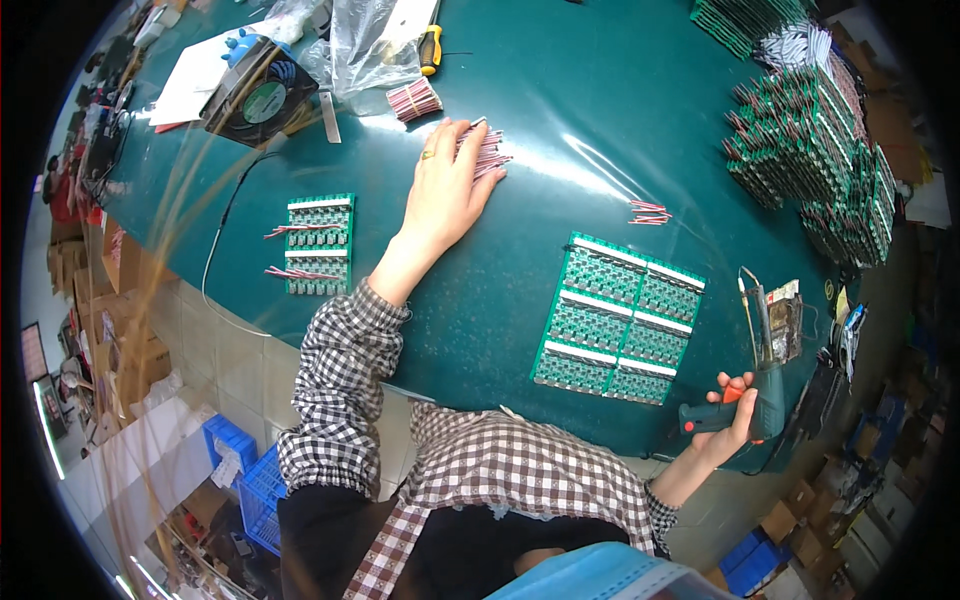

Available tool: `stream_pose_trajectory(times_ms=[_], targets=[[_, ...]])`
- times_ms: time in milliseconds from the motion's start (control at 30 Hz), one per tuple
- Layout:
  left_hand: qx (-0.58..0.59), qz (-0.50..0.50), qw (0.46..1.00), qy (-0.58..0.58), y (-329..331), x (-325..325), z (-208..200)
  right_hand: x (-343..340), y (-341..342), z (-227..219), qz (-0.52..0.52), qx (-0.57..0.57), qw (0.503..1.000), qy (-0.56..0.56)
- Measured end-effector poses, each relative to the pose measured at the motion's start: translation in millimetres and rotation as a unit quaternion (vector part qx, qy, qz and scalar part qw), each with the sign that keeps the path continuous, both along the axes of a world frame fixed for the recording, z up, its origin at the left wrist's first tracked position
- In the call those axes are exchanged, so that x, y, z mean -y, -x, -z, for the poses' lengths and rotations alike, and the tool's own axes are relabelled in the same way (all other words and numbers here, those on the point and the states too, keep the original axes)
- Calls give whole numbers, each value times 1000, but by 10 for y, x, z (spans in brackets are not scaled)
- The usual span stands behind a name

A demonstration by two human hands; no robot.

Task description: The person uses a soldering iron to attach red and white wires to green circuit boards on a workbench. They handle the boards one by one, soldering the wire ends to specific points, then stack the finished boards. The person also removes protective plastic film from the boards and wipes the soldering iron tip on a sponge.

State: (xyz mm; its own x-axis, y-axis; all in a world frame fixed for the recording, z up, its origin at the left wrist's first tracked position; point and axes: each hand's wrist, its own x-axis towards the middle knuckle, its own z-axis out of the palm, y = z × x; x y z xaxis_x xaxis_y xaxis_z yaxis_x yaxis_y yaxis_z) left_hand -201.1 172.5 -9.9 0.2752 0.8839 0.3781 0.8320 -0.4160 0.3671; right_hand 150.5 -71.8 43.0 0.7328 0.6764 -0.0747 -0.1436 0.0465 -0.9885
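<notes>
While the left hand (447,190) lies flat, fingers spread, on red wires (487,153) far across the green table (560,120), the right hand (733,412) grips a soldering gun (757,385) near boxes (800,500).

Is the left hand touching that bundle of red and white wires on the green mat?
Touching. The head view shows the left hand lying flat with its fingers over the wire bundle.

The work table (560,120) wears a smooth, glossy teal covering that throws back soft glare, and a crinkled clear plastic bag (362,45) shines on it. The green circuit board panel (620,318) looks matt with bright white strips, while the bundle of red and white wires (487,152) under the left hand (447,190) has slick plastic insulation. The soldering gun (752,400) in the right hand (735,415) has a dark green plastic body with an orange trigger and a metal tip; the sleeves (335,390) are soft checked cloth.
</notes>
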Motion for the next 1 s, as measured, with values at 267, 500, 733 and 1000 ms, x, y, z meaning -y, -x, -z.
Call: stream_pose_trajectory(times_ms=[267, 500, 733, 1000], targets=[[77, 79, 994, 2, -540, -136, 133, -10, -40, 69, 8, -22, 1000, -6], [92, 157, 983, -9, -1058, -287, 180, 17, -42, 14, 17, -26, 999, -26], [93, 110, 989, -38, -836, -228, -50, 67, -10, -40, 31, -25, 999, -25], [115, 115, 987, 2, -810, -285, -41, 0, 67, -61, -26, -1, 999, -30]])
